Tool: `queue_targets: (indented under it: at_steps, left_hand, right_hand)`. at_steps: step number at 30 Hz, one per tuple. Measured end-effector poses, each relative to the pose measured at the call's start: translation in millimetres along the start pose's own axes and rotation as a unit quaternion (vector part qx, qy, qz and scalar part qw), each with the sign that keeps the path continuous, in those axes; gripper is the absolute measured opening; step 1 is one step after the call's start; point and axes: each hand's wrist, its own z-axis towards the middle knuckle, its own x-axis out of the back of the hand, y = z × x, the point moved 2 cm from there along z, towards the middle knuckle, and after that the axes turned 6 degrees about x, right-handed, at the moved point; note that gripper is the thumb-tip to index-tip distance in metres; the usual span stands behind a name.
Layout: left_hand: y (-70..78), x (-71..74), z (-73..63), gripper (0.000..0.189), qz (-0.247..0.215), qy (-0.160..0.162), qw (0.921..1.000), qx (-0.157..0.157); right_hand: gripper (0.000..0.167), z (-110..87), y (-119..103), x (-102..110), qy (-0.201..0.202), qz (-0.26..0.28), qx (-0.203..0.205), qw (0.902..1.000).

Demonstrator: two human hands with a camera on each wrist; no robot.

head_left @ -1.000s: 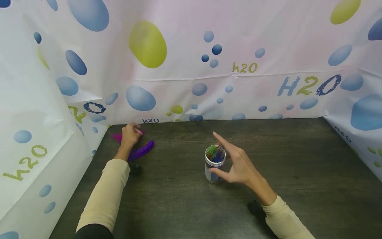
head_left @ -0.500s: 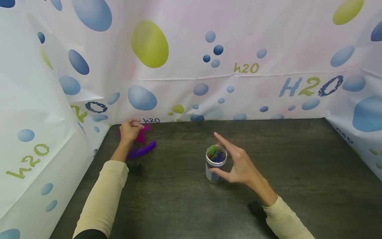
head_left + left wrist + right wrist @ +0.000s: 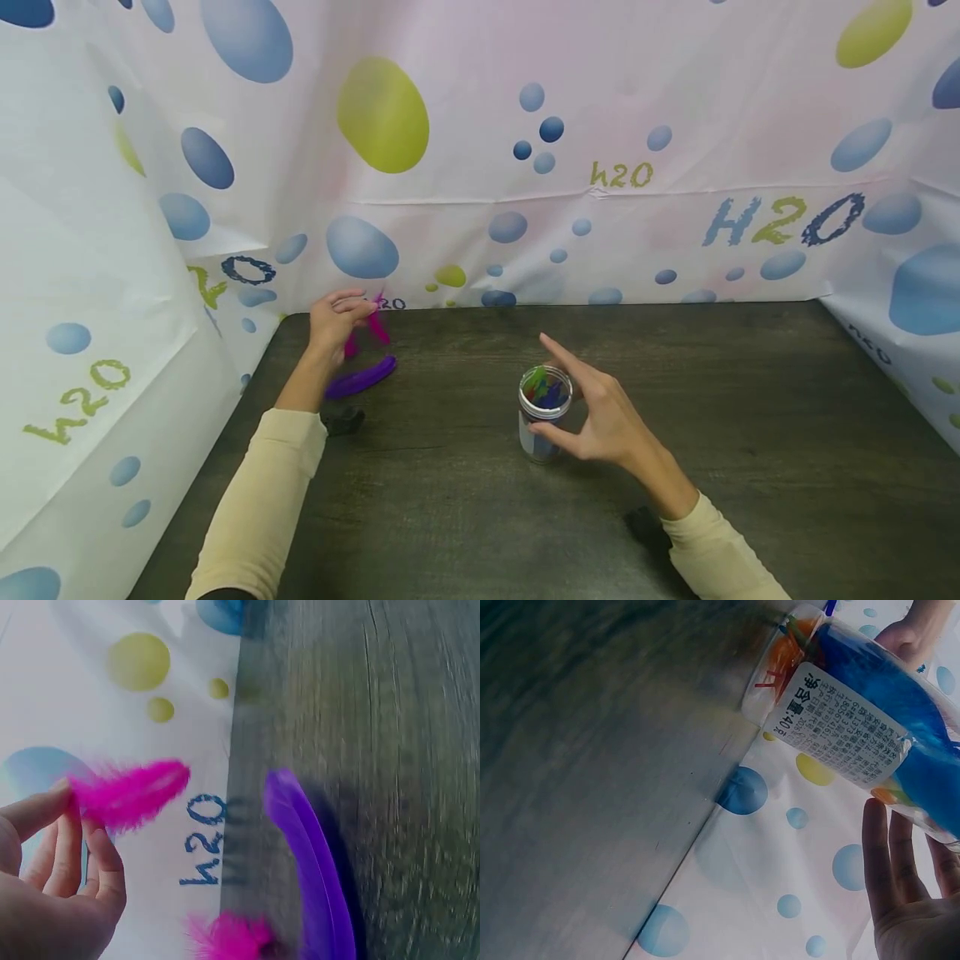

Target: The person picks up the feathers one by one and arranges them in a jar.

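My left hand (image 3: 333, 325) is at the table's far left, its thumb and fingertips pinching a bright pink feather (image 3: 135, 791) above the surface. A second pink feather (image 3: 236, 937) lies below it, partly cut off in the left wrist view. Closer to me lies a curved purple feather (image 3: 362, 379). My right hand (image 3: 607, 412) holds a clear, lidless jar (image 3: 536, 442) standing upright, thumb in front and fingers round the far side. Green, red and blue feather-like pieces show through its mouth. A white printed label (image 3: 840, 724) covers part of the jar's side.
The dark wood table (image 3: 450, 517) meets a white backdrop (image 3: 465, 100) with blue and green spots along its back edge. The same sheet rises at the left and right sides. Bare wood lies between the purple feather and the jar.
My left hand has lifted the pink feather off the table and moved slightly to the right. My right hand and the jar stay in place; the head view has shifted slightly.
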Motion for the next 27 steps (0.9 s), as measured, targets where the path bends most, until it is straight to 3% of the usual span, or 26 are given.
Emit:
queue_targets:
  at_steps: [6,14,21,27]
  left_hand:
    - [6.3,-6.8,-8.3,0.024,-0.034,-0.019,0.9992,-0.004]
    - [14.8,-17.4,-20.1,0.023,-0.1,-0.084,0.9896,-0.062]
    - [20.8,-25.7,-30.6,0.031,-0.136,-0.156,0.9733,-0.1]
    - [23.1,-29.5,-38.8,0.046,-0.162,-0.224,0.9549,-0.109]
  right_hand:
    - [0.099,-0.6,0,0,0.001,0.004,0.003,1.0]
    - [0.101,0.1,0,0,0.002,0.002,0.006,1.0]
    - [0.101,2.1,-1,2,0.001,0.0,0.008,1.0]
    - [0.102,2.8,-2,3,-0.002,0.006,0.004,1.0]
